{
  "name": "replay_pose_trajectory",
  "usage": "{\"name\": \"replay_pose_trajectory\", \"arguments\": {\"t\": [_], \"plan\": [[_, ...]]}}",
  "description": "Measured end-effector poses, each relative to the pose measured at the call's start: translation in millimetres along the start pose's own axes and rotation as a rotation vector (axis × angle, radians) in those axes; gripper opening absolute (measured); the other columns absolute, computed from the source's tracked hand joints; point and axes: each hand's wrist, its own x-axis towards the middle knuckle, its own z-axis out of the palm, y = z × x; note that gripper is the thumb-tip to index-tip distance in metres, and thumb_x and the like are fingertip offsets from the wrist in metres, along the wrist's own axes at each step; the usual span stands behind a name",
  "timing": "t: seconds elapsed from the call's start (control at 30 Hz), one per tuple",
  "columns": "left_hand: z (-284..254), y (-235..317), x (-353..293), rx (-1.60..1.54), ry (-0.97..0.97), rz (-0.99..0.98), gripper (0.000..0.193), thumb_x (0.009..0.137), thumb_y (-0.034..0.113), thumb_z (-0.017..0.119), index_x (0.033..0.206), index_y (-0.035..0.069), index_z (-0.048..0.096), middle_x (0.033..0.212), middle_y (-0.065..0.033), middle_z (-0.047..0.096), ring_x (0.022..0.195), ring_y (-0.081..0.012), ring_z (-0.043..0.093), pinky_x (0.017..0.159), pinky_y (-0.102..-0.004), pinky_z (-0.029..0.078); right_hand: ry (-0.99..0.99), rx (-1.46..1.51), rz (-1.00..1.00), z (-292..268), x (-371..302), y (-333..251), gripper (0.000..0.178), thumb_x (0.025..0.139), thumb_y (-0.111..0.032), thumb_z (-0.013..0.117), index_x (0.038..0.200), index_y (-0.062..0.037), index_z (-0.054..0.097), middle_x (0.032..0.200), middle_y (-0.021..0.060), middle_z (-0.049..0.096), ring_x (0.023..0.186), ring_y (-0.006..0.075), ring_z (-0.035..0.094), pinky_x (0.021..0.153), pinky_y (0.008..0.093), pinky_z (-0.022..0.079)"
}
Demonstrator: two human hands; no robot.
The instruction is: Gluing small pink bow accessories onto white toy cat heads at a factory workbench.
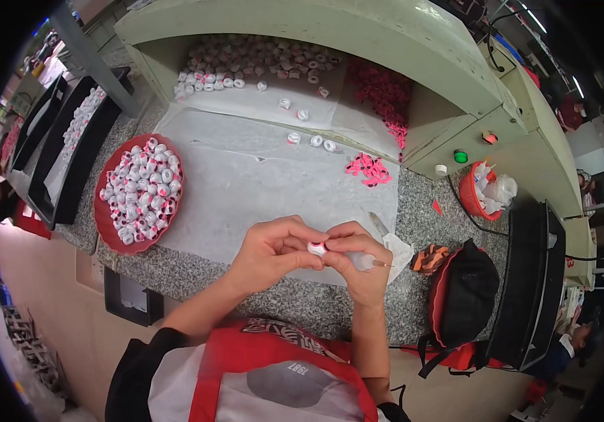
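Note:
Above the near edge of the bench, both hands meet around a small rounded white piece with pink on it. My left hand pinches it from the left between thumb and fingers. From the other side, the thumb and fingertips of my right hand press at the same piece. Tucked in the right palm is a small translucent squeeze bottle, its thin tip pointing right. Flat pink cut pieces lie in a loose pile beyond the right hand. A few white pieces stand farther back on the white sheet.
A red scalloped basket full of white and pink pieces sits at left. A pale green cabinet arches over more pieces. At right are a knife-like tool, a red cup, a black cloth bag and a black tray.

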Motion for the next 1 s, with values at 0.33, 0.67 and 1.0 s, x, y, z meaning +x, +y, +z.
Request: {"name": "replay_pose_trajectory", "arguments": {"t": [0.33,0.67,1.0], "plan": [[-15,8,-16,0.000,0.122,-0.040,0.028,0.073,-0.010,0.059,0.099,-0.003,0.050,0.077,-0.0128,0.060,0.068,-0.0180,0.063,0.054,-0.0226,0.049,-0.018,0.312,0.179,25,-2,12,0.016,0.073,0.004,0.062,0.088,0.0024,0.059,0.092,0.0123,0.057,0.068,0.0118,0.055,0.055,0.0215,0.046],[-38,14,-26,-0.036,0.277,-0.045,0.020,0.074,-0.007,0.060,0.092,-0.001,0.054,0.075,-0.0113,0.061,0.065,-0.0134,0.060,0.052,-0.0210,0.046,-0.004,0.375,0.284,56,8,30,0.016,0.074,0.000,0.062,0.089,0.0031,0.059,0.088,0.0152,0.057,0.063,0.0147,0.053,0.054,0.0240,0.044],[-124,43,-46,0.702,0.693,0.118,0.017,0.072,0.001,0.063,0.089,0.000,0.060,0.071,-0.0030,0.061,0.059,-0.0078,0.057,0.051,-0.0194,0.043,0.116,0.135,0.286,125,25,54,0.007,0.076,-0.001,0.060,0.081,0.0019,0.057,0.088,0.0112,0.058,0.059,0.0119,0.053,0.054,0.0233,0.045]]}}
